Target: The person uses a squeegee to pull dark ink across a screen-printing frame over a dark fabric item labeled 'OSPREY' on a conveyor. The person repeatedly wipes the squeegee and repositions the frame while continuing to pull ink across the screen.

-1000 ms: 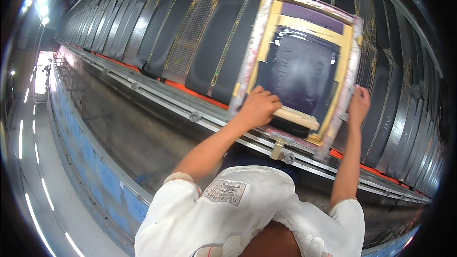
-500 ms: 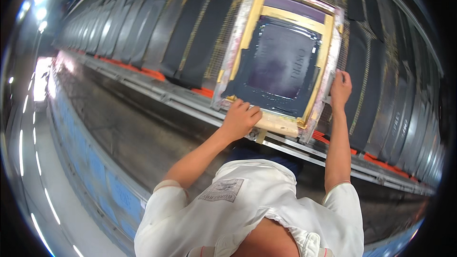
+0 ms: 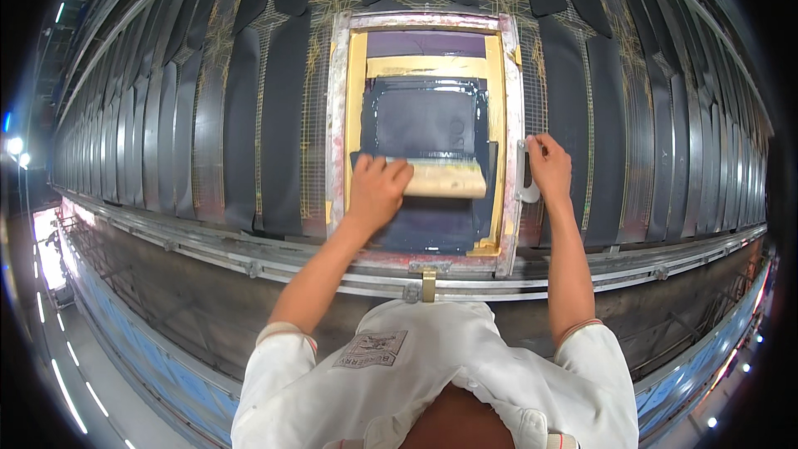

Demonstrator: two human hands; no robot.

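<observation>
A screen-printing frame, pale and ink-stained with yellow tape inside, lies flat in front of me. Dark ink coats its mesh. My left hand is closed round the left end of a squeegee with a wooden handle, which lies crosswise over the mesh a little nearer than its middle. On the frame's right side is a metal handle; my right hand has its fingers closed at the upper part of it. My fingers cover the squeegee's left end.
A long printing table carries dark fabric pieces in rows on both sides of the frame. A metal rail runs along its near edge, with a brass-coloured bracket below the frame. Blue panels stand behind me at the lower left.
My left hand has moved the squeegee away from me, from the frame's near end onto the inked mesh. My right hand stays at the frame's right side. The view has turned.
</observation>
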